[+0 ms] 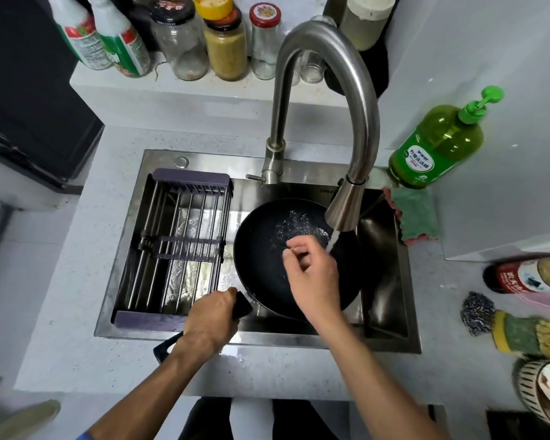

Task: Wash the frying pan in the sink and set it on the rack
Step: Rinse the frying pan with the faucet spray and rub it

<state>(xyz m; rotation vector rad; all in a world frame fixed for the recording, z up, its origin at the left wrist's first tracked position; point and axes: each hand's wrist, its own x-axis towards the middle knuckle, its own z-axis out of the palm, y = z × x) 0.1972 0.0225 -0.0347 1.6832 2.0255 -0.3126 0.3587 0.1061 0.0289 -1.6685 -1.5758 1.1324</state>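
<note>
The frying pan (267, 258) is lying in the sink (391, 281), under the faucet (346, 122), beside the rack (175, 246). Its black handle (242, 308) is held in the closed grip of the left hand (211, 315). The right hand (311, 274) is kept over the pan's inside with fingers loosely curled; nothing is seen in this grip. Water is running from the faucet past its fingers.

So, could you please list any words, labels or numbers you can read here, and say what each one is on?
Green dish soap bottle: white label with Chinese characters, too blurred to quote.
Red-labelled bottle lying at the right: white characters, unreadable.
Two spray bottles on the back ledge: red and green labels, print too small.
Jars on the ledge: lid markings illegible.
Sink back wall: a faint stamp, unreadable.
</note>
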